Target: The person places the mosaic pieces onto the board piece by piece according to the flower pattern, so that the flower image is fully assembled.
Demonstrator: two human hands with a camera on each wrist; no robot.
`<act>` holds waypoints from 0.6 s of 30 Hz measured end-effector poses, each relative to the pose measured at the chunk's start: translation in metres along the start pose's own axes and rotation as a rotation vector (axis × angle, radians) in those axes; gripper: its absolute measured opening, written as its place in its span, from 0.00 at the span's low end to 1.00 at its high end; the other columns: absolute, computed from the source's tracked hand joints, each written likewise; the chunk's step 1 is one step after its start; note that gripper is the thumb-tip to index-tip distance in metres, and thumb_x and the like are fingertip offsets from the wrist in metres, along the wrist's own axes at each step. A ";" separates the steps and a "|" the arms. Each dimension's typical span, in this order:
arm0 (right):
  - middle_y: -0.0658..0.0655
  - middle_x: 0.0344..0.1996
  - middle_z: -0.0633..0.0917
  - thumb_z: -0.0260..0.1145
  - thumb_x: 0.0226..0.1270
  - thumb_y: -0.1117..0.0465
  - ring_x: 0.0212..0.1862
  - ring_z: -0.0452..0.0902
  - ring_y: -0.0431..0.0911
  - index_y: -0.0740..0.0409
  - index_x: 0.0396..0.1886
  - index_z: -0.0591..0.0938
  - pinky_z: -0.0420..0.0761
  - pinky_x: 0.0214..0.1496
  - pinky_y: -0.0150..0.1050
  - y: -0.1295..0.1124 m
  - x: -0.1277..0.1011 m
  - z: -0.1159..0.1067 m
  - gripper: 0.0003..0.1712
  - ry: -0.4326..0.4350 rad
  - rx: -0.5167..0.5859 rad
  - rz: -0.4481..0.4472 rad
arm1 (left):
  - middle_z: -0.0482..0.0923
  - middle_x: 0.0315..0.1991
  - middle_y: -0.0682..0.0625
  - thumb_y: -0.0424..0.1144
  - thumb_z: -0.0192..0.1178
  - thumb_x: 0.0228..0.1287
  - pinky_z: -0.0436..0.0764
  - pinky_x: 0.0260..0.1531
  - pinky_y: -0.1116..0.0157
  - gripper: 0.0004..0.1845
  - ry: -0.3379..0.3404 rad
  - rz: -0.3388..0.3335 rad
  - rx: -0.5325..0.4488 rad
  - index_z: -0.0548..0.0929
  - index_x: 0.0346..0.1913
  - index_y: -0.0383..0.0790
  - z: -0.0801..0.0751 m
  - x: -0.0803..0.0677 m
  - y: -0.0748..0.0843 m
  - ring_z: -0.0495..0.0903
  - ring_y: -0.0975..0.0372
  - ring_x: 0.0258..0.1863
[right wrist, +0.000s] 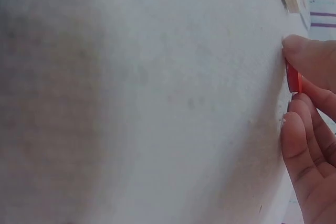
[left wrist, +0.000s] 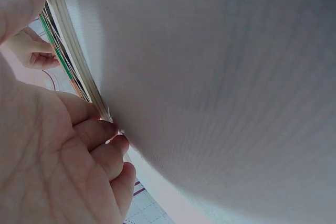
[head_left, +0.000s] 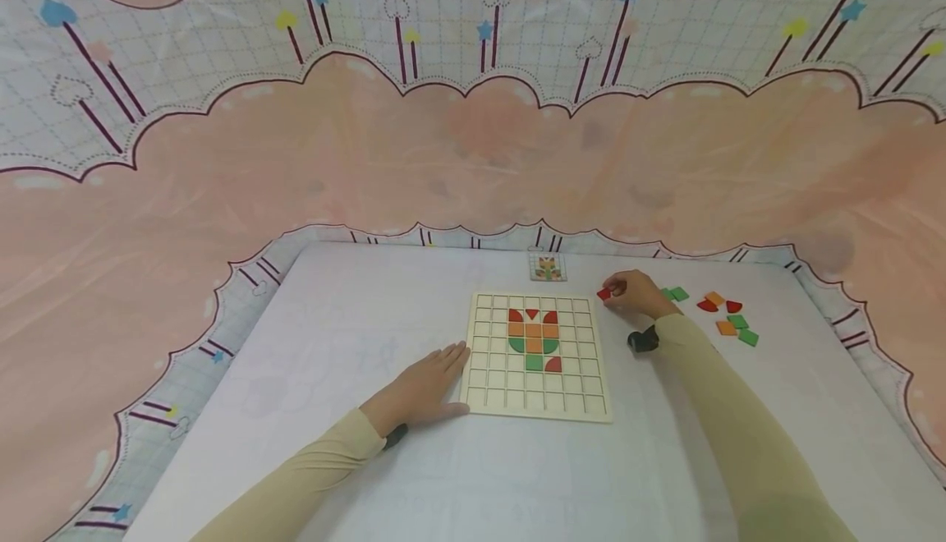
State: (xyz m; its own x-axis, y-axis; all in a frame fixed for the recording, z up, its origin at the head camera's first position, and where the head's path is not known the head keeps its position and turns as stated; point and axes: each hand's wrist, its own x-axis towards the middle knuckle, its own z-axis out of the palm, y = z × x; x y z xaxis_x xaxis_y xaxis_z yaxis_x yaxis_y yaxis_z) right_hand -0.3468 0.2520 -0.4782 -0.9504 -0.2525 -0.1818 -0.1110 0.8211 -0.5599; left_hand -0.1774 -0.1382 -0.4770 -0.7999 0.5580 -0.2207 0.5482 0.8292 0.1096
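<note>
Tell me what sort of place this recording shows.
Probably an indoor, fabric-screened play corner: a peach-and-white cloud-patterned fabric backdrop, a flat white tabletop, and a square cream wooden grid board.

The grid board (head_left: 494, 399) looks like matt wood, the red tile (right wrist: 293, 78) smooth; the table covering (head_left: 332, 312) and printed backdrop (head_left: 473, 164) resemble matt cloth.

A white table (head_left: 325, 320) carries a gridded board (head_left: 495, 383), a picture card (head_left: 548, 268) (beyond the board) and loose coloured tiles (head_left: 727, 328).
</note>
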 end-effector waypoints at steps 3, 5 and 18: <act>0.64 0.42 0.81 0.68 0.59 0.62 0.45 0.75 0.53 0.65 0.50 0.79 0.76 0.51 0.47 -0.001 -0.001 0.000 0.20 0.005 0.008 0.007 | 0.49 0.75 0.41 0.63 0.50 0.64 0.56 0.73 0.57 0.46 0.001 0.001 -0.004 0.51 0.73 0.34 0.000 -0.001 0.000 0.50 0.53 0.74; 0.64 0.42 0.81 0.67 0.59 0.63 0.45 0.75 0.53 0.66 0.50 0.79 0.77 0.51 0.47 -0.002 -0.004 0.000 0.20 0.005 0.008 0.005 | 0.49 0.75 0.42 0.63 0.49 0.64 0.56 0.73 0.58 0.46 -0.003 0.001 -0.003 0.50 0.73 0.34 0.000 -0.002 0.000 0.50 0.54 0.75; 0.67 0.46 0.81 0.66 0.59 0.68 0.46 0.76 0.55 0.67 0.51 0.79 0.77 0.53 0.48 -0.007 -0.015 0.001 0.19 -0.021 0.012 -0.044 | 0.48 0.75 0.43 0.63 0.49 0.64 0.56 0.73 0.58 0.46 -0.008 0.015 -0.002 0.50 0.73 0.35 0.003 -0.006 -0.005 0.50 0.54 0.75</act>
State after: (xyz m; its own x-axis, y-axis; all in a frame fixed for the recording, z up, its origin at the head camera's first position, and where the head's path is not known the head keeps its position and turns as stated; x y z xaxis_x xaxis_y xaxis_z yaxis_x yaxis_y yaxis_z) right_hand -0.3318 0.2490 -0.4726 -0.9384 -0.2990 -0.1730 -0.1493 0.8026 -0.5776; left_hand -0.1748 -0.1457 -0.4787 -0.7894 0.5705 -0.2268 0.5599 0.8205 0.1150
